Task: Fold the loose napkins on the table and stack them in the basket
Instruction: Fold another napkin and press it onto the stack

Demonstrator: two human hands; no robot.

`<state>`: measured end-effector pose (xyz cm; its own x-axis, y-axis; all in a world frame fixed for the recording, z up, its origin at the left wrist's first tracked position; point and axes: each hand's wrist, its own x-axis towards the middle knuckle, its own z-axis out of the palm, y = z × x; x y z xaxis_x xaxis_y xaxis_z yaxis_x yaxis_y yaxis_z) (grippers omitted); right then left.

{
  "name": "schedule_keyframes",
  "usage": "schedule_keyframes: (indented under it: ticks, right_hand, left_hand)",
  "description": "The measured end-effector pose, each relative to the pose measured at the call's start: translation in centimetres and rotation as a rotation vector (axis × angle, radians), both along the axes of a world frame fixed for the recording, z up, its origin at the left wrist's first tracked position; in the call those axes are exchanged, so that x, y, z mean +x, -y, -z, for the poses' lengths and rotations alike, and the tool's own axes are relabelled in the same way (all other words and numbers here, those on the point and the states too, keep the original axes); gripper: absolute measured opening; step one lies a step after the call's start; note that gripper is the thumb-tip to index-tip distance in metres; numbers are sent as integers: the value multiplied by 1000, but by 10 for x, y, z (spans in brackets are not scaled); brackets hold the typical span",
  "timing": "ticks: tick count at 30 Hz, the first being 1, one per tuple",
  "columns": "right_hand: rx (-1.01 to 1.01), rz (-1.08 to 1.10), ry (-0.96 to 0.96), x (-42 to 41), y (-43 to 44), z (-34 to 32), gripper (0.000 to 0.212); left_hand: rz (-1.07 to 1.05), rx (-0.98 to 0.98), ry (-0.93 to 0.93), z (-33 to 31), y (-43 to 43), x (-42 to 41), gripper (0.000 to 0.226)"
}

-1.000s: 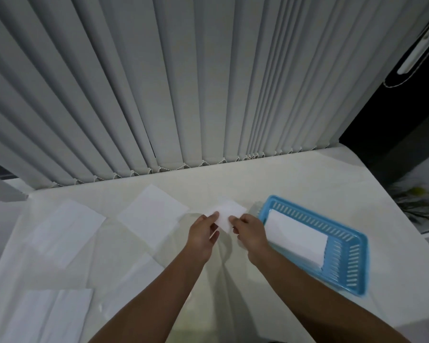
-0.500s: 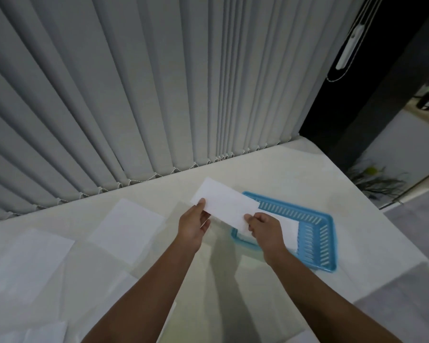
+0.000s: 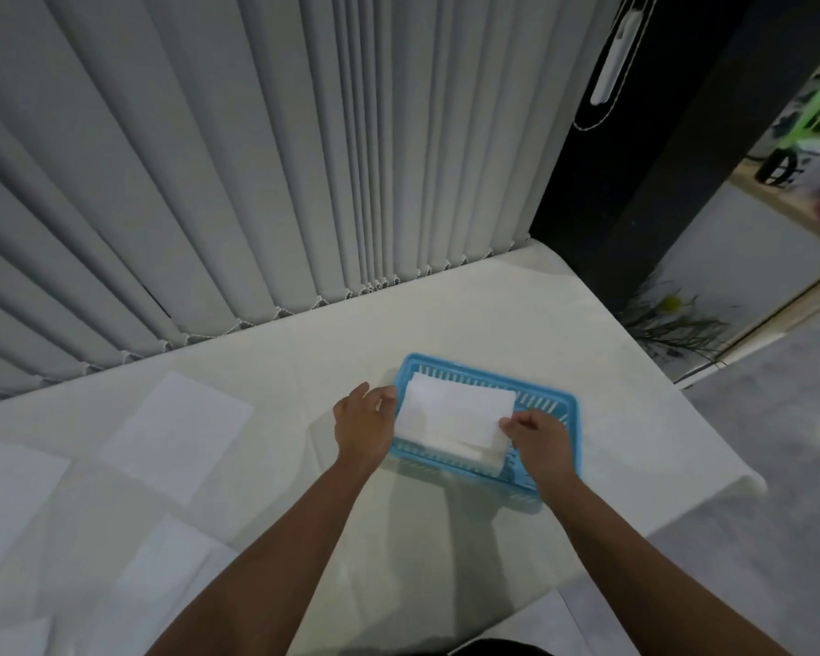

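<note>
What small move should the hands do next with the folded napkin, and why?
Probably let go of it. The folded napkin already lies over the stack inside the blue basket, the right hand pinching its near corner and the left hand at its left edge. Unfolded napkins wait on the table.

Single head-worn view, steeply down over the table (image 3: 517, 314).

Bare table (image 3: 517, 314) lies open behind the basket (image 3: 566, 409); blinds (image 3: 256, 158) wall the upper frame; napkins (image 3: 176, 433) litter lower left.
</note>
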<state>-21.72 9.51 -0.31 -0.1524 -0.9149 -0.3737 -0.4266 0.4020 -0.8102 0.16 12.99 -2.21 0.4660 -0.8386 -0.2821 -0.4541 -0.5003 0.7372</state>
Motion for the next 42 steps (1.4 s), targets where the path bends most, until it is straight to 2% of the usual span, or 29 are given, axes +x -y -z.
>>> schedule_keyframes:
  ticks: [4, 11, 25, 29, 33, 38, 42]
  right_hand:
    - [32, -35, -30, -13, 1, 12, 20]
    - [42, -75, 5, -21, 2, 12, 12]
    - [47, -66, -6, -9, 0, 17, 10]
    - [20, 5, -38, -9, -6, 16, 30]
    - [-10, -72, -119, -13, -12, 24, 54]
    - [-56, -223, -337, -8, -18, 25, 62]
    - [-116, -277, -360, -7, -20, 24, 66]
  left_hand:
    - [24, 65, 111, 4, -4, -3, 28]
    - [105, 183, 174, -4, -2, -8, 34]
    - [169, 212, 248, -4, -1, -7, 36]
    - [197, 149, 334, 4, -3, -6, 36]
    - [276, 104, 480, 10, -9, -7, 39]
    - [314, 90, 511, 16, -12, -6, 41]
    - [310, 64, 499, 18, -13, -5, 40]
